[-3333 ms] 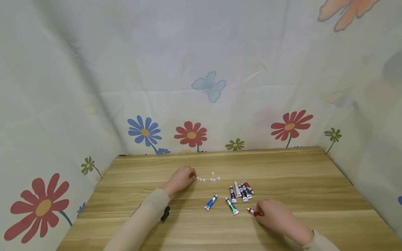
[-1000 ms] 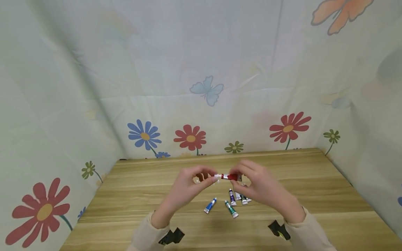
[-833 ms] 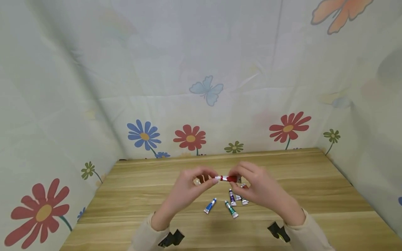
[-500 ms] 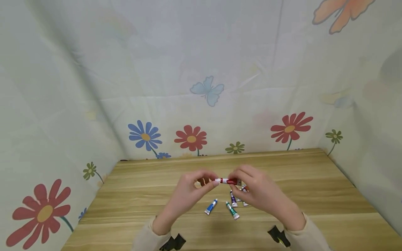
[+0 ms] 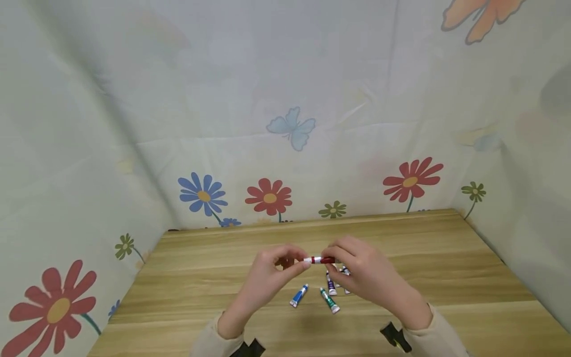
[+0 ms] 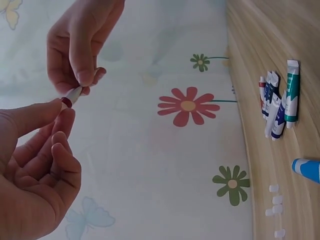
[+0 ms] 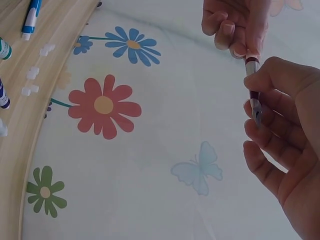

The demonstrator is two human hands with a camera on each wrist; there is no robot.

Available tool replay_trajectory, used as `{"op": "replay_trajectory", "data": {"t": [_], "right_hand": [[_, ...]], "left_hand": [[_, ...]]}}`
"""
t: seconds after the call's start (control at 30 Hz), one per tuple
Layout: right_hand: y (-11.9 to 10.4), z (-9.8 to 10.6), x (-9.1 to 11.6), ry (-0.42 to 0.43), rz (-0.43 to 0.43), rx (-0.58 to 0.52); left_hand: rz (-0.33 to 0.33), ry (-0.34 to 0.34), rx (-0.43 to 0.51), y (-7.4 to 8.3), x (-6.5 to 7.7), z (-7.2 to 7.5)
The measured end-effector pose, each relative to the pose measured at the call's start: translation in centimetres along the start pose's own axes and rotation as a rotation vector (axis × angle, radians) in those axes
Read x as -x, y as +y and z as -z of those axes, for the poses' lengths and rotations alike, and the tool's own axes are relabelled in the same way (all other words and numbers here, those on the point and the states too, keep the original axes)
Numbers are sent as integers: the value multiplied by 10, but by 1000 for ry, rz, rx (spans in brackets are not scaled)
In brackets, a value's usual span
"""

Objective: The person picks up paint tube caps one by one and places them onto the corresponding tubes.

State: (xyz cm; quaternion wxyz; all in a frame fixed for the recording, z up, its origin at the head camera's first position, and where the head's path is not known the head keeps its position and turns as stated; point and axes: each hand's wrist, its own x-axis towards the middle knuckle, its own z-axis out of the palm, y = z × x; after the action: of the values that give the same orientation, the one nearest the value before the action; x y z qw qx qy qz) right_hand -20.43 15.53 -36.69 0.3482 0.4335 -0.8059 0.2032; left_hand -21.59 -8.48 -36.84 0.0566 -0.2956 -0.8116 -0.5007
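A small red-and-silver paint tube (image 5: 317, 260) lies level between my two hands, raised above the table. My left hand (image 5: 266, 282) pinches its white tip between thumb and index finger. Around the red body, my right hand (image 5: 370, 270) has its thumb and fingertips, covering part of the tube. In the right wrist view the crimped silver end (image 7: 256, 114) sticks out past the right thumb. The left hand's other fingers are loosely curled in the left wrist view.
On the wooden table (image 5: 200, 277) lie a blue tube (image 5: 299, 296), a green tube (image 5: 329, 300) and a purple tube (image 5: 331, 286). Several more tubes (image 6: 270, 97) lie bunched near the green one. Small white pieces (image 6: 277, 209) are scattered on the tabletop. Flowered cloth (image 5: 285, 74) hangs behind.
Earlier, my left hand was by the white pieces and my right hand held the red tube low at the right. Both came together at the tube, then sank slightly.
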Motion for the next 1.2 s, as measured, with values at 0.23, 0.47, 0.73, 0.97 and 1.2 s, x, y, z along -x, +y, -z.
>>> {"op": "replay_trajectory", "data": {"t": [0.23,0.47,0.73,0.97,1.2], "right_hand": [[0,-1,0,32,54,53],[-1,-4,-1,49,105,100],[0,-4,-1,43,148,155],[0,-2,-1,57,159,125],[1,0,0,38,124,15]], "left_hand": [[57,0,73,-4,1,-2],[112,3,122,-6,2,-3],[192,-18,217,-7,1,-3],[150,-4,159,-4,3,-4],[-33,54,25,-2,7,-7]]}}
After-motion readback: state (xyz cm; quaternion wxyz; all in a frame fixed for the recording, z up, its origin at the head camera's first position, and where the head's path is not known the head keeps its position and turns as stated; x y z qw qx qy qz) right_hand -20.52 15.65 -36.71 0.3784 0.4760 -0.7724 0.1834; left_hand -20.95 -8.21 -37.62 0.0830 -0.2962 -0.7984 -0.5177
